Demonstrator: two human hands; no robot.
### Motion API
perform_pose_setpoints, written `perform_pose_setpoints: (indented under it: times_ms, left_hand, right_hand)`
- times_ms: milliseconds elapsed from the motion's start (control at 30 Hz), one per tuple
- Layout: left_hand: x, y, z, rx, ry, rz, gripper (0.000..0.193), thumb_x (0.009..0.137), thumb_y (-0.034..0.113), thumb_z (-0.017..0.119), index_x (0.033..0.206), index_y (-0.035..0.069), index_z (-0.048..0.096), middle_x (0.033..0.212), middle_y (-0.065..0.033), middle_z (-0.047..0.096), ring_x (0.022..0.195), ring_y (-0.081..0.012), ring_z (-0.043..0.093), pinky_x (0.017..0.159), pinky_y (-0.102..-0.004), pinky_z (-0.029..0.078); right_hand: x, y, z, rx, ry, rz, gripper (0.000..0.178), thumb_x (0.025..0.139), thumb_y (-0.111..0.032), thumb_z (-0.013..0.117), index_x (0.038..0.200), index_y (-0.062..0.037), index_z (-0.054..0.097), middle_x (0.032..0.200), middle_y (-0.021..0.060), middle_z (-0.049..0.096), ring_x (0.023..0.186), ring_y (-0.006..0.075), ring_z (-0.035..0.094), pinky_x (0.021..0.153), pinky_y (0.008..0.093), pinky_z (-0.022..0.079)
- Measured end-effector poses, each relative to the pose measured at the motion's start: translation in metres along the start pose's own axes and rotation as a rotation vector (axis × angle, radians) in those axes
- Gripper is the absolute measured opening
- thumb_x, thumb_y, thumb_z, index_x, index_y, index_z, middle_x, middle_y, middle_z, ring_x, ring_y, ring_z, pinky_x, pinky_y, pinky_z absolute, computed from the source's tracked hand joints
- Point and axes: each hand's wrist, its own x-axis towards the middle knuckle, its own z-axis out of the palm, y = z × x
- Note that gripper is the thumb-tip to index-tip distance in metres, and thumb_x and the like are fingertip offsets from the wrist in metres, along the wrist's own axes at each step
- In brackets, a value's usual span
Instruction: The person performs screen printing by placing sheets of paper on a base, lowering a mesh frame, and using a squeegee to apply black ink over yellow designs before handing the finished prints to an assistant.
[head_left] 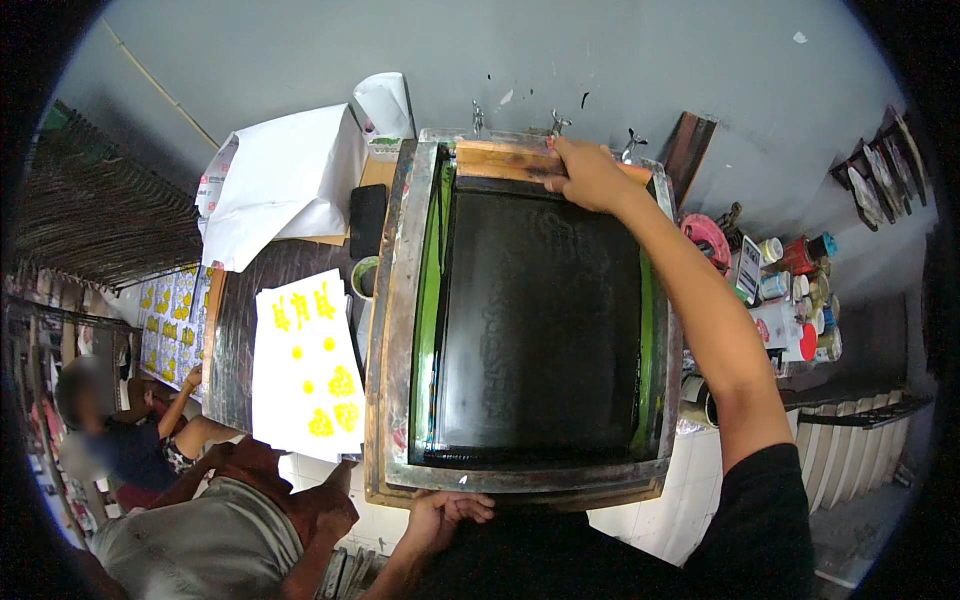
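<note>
A screen printing frame (pixel 395 400) lies in front of me, its dark mesh (pixel 540 330) edged with green strips along both sides. Across the far end of the mesh rests a wide wooden squeegee (pixel 505 160). My right hand (pixel 590 178) is closed over the squeegee's wooden handle, the arm stretched out along the frame's right side. At the near edge of the frame, my left hand (pixel 448 515) has its fingers curled against the rim. Some of its fingers are hidden, as is whatever lies beneath the frame.
Left of the frame, sheets with yellow prints (pixel 308 370) lie on a dark table (pixel 235 330), beside a small cup (pixel 366 275) and a white paper stack (pixel 280 170). Two people sit at the lower left. Jars and tubs (pixel 800 290) crowd the right. Metal clamps (pixel 560 122) line the far edge.
</note>
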Motion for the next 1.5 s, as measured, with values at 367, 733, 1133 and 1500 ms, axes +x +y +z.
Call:
perform_pose_setpoints:
  times_ms: [367, 733, 1133, 1500]
  left_hand:
    - [0.001, -0.002, 0.005, -0.075, 0.039, 0.078, 0.025, 0.089, 0.006, 0.052, 0.091, -0.017, 0.064, 0.097, -0.0320, 0.072, 0.075, -0.0389, 0.072, 0.074, -0.0465, 0.061]
    - [0.011, -0.006, -0.010, -0.043, -0.057, 0.099, 0.030, 0.092, 0.013, 0.053, 0.098, -0.013, 0.068, 0.097, -0.0261, 0.074, 0.073, -0.0323, 0.072, 0.076, -0.0411, 0.060]
    - [-0.048, 0.089, 0.082, 0.050, -0.623, 0.522, 0.049, 0.096, 0.014, 0.048, 0.132, -0.017, 0.057, 0.083, -0.0291, 0.072, 0.067, -0.0349, 0.073, 0.064, -0.0422, 0.062]
    - [0.079, 0.111, 0.051, 1.768, 0.705, 0.719, 0.102, 0.091, 0.059, 0.068, 0.163, 0.002, 0.022, 0.166, -0.0330, 0.016, 0.157, -0.0439, 0.013, 0.125, -0.0567, 0.010]
  right_hand:
    - [-0.018, -0.008, 0.005, -0.059, 0.146, -0.012, 0.039, 0.093, -0.028, 0.070, 0.120, -0.0034, 0.057, 0.122, 0.0207, 0.066, 0.118, 0.0394, 0.060, 0.097, 0.0533, 0.043]
    - [-0.269, -0.149, 0.002, 0.060, 0.118, -0.045, 0.029, 0.086, -0.019, 0.072, 0.105, -0.0029, 0.056, 0.100, 0.0163, 0.059, 0.097, 0.0357, 0.057, 0.084, 0.0482, 0.041]
    - [-0.289, -0.182, -0.146, -0.015, 0.873, -0.250, 0.029, 0.084, -0.015, 0.071, 0.107, -0.0037, 0.059, 0.096, 0.0135, 0.057, 0.091, 0.0346, 0.057, 0.082, 0.0469, 0.041]
    - [-0.185, -0.151, -0.282, -0.085, 0.869, 0.028, 0.033, 0.092, -0.021, 0.068, 0.110, 0.0061, 0.069, 0.101, 0.0285, 0.072, 0.096, 0.0407, 0.070, 0.088, 0.0474, 0.053]
